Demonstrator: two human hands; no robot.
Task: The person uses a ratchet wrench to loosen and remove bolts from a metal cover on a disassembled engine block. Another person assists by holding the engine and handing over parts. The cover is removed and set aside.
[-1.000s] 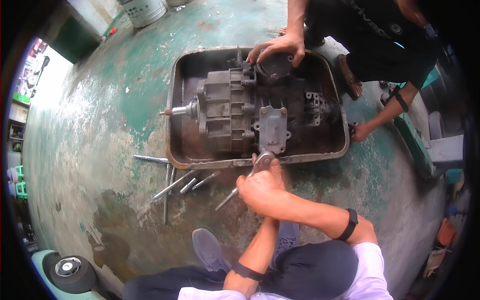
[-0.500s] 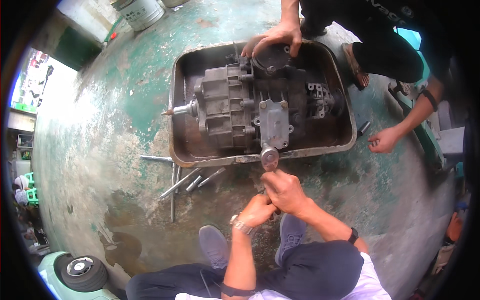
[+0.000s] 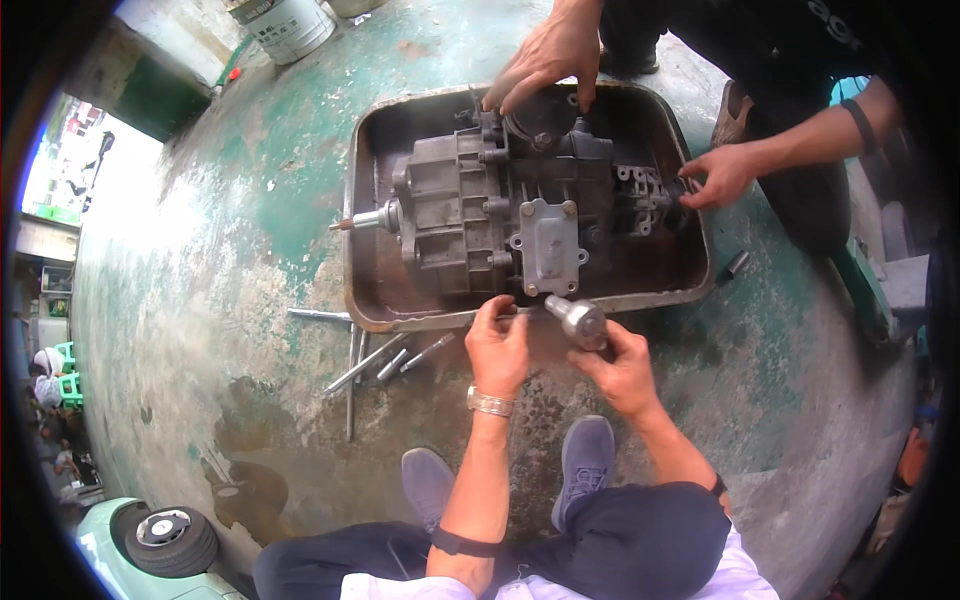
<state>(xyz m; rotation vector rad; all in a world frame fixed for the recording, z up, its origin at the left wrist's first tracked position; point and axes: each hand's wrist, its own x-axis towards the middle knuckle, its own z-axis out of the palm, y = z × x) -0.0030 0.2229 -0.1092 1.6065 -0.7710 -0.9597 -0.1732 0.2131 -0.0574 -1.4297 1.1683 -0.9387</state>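
Note:
A grey gearbox [image 3: 500, 215] lies in a rusty metal tray [image 3: 365, 300] on the green floor. My right hand [image 3: 625, 370] grips a shiny metal socket tool [image 3: 575, 320] at the tray's near rim. My left hand [image 3: 497, 345] rests beside it, fingertips touching the near rim; whether it holds anything is hidden. Another person across the tray has one hand [image 3: 545, 55] on the top of the gearbox and the other hand [image 3: 718, 175] at its right end.
Several long bolts and rods [image 3: 375, 360] lie on the floor left of my hands. A small socket [image 3: 735, 265] lies right of the tray. A white bucket [image 3: 285, 22] stands at the far left, a wheel [image 3: 170, 535] at the lower left. My shoes [image 3: 585, 465] sit below my hands.
My hands have separated: the left now touches the tray rim, the right holds the socket tool lower right. The other person's far hand moved from the floor onto the gearbox's right end.

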